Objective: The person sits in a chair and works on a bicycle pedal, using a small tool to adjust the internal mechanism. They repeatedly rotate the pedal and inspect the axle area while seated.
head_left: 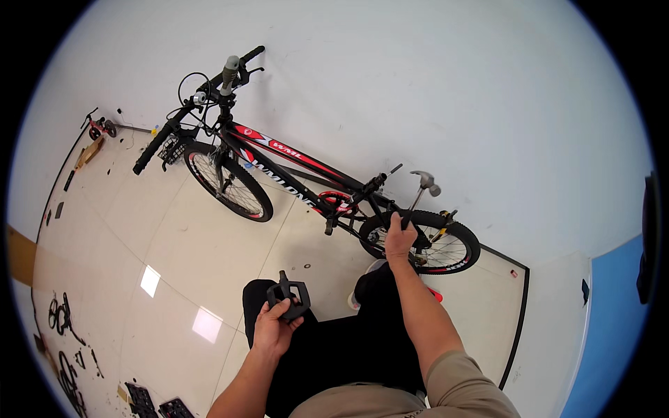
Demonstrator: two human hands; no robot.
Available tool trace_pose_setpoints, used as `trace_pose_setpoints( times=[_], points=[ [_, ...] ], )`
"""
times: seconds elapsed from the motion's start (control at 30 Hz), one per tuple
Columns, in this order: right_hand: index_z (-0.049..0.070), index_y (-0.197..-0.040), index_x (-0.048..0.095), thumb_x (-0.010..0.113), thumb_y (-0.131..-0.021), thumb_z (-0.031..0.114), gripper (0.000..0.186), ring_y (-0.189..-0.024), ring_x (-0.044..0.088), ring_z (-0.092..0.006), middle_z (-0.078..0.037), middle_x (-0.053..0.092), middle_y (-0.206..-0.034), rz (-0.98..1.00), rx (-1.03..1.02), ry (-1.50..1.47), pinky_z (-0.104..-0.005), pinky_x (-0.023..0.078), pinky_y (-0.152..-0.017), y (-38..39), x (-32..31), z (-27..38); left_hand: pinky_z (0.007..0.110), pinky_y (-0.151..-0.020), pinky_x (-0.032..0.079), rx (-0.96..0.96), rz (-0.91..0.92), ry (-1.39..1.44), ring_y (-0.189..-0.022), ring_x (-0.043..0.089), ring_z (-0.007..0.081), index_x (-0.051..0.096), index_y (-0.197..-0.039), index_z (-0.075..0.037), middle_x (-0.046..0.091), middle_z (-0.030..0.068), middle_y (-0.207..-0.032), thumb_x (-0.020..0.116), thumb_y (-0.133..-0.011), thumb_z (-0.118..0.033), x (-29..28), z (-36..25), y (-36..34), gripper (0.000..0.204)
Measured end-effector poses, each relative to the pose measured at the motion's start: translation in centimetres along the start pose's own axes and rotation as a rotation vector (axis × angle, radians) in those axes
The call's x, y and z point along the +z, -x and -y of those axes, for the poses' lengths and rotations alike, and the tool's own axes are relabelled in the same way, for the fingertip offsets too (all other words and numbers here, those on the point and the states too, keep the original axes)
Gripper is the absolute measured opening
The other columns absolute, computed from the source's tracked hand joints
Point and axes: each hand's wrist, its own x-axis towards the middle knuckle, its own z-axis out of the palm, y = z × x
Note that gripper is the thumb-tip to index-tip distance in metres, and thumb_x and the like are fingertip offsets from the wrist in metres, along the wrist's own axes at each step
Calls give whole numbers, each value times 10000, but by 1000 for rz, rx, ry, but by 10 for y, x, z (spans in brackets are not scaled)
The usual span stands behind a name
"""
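My left hand (pixel 277 322) grips a black bicycle pedal (pixel 298 302) above my left knee. My right hand (pixel 400 238) is closed on the dark handle of a claw hammer (pixel 426 182), whose metal head points up beside the bicycle's rear wheel (pixel 451 252). In front of me a black and red bicycle (pixel 280 151) leans along the white wall. Its saddle is not fitted on the short post (pixel 376 182) above the frame, and a crank with a red chainring (pixel 331 202) sits low in the middle.
A small red balance bike (pixel 104 128) and cardboard (pixel 89 151) lie at the far left. Black bike parts (pixel 63 317) and open tool cases (pixel 142 403) are on the tiled floor (pixel 174 230) at the lower left. A blue panel (pixel 613 327) stands at the right.
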Motion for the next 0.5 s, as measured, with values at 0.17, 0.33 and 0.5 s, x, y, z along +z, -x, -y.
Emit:
trace_pose_setpoints(
  times=[0.17, 0.33, 0.5],
  points=[
    [95, -759, 537, 671, -967, 213, 274, -394, 439, -108, 10, 478, -540, 106, 275, -82, -302, 339, -393, 23, -14, 3, 408, -787, 590, 86, 28, 22, -971, 673, 233, 581, -1026, -106, 678, 98, -1068, 640, -964, -55, -1, 3, 0, 100],
    [61, -837, 560, 662, -965, 233, 237, -487, 437, -93, 23, 460, -614, 329, 615, -91, -310, 336, -450, 113, -31, 57, 412, -826, 595, 169, 62, 56, -1017, 678, 245, 583, -1051, -90, 677, 122, -1130, 656, -961, -63, -2, -3, -5, 119],
    [54, -860, 521, 625, -962, 192, 201, -449, 376, -79, 29, 428, -616, 475, 853, -228, -272, 301, -414, 174, -30, 70, 407, -845, 610, 226, 142, 190, -1013, 675, 232, 575, -1125, -85, 681, 112, -1118, 638, -994, -138, -10, -30, 0, 155]
  ],
)
